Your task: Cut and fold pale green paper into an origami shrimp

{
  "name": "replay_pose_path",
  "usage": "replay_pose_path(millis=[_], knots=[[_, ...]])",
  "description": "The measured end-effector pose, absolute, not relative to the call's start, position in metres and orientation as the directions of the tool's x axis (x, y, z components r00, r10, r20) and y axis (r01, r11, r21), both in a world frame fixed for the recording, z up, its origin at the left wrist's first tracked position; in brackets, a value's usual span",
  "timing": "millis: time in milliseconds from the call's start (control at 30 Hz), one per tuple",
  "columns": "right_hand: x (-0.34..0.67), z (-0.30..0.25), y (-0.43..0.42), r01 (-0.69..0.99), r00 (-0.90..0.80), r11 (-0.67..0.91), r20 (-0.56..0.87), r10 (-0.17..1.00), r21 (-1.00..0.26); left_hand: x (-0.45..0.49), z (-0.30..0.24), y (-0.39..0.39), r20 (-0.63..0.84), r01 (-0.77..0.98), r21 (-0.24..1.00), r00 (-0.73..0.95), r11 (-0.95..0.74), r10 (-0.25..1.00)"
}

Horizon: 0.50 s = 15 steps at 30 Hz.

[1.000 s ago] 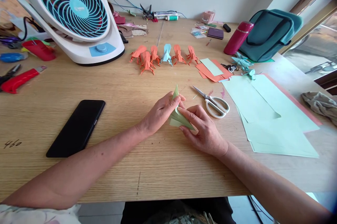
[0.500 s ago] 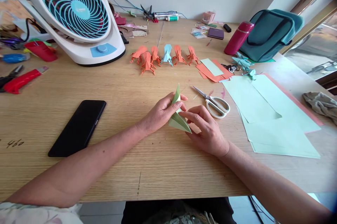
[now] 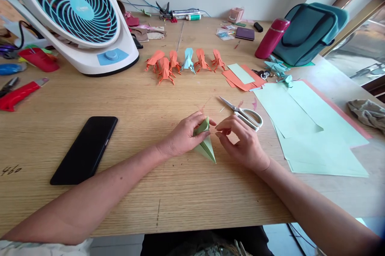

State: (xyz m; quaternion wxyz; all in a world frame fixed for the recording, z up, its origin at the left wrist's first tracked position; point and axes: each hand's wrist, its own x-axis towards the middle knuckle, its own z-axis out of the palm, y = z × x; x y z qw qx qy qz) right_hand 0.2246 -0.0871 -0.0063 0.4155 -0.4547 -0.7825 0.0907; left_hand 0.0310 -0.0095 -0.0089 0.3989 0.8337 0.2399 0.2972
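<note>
My left hand (image 3: 189, 135) is closed around a folded piece of light green origami paper (image 3: 207, 148), thumb on top and fingers behind. One pointed end of the paper aims down toward me; the upper part is folded over near the fingertips. Just to the right, my right hand (image 3: 243, 143) is held apart from the paper, its fingers bent and the thumb and forefinger separated by a gap with nothing visible in it. A pair of white-handled scissors (image 3: 249, 119) lies right behind the right hand.
Several orange origami figures (image 3: 165, 71) and a light blue one (image 3: 188, 60) stand behind my hands. A black phone (image 3: 84, 150) lies left, with a white fan (image 3: 87, 53) beyond. Green paper sheets (image 3: 319, 150), a pink bottle (image 3: 272, 39) and a teal bag (image 3: 306, 33) are at right.
My right hand has let go of the green paper and moved slightly right and up. The paper's upper tip now looks folded or turned down in my left hand. The view has shifted a little.
</note>
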Motion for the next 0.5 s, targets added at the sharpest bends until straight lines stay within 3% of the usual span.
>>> replay_pose_path(millis=[100, 367, 500], knots=[[0.224, -0.006, -0.086, 0.630, -0.199, 0.544, 0.562, 0.803, -0.554, 0.031, -0.013, -0.011, 0.315, 0.193, 0.771, 0.713, -0.607, 0.627], [0.228, -0.002, -0.081, 0.536, -0.346, 0.595, 0.488, 0.802, -0.599, 0.034, -0.019, -0.020, 0.284, 0.243, 0.790, 0.669, -0.563, 0.687], [0.239, -0.001, -0.077, 0.548, -0.451, 0.591, 0.385, 0.805, -0.592, 0.033, -0.019, -0.018, 0.339, 0.231, 0.727, 0.699, -0.647, 0.630]])
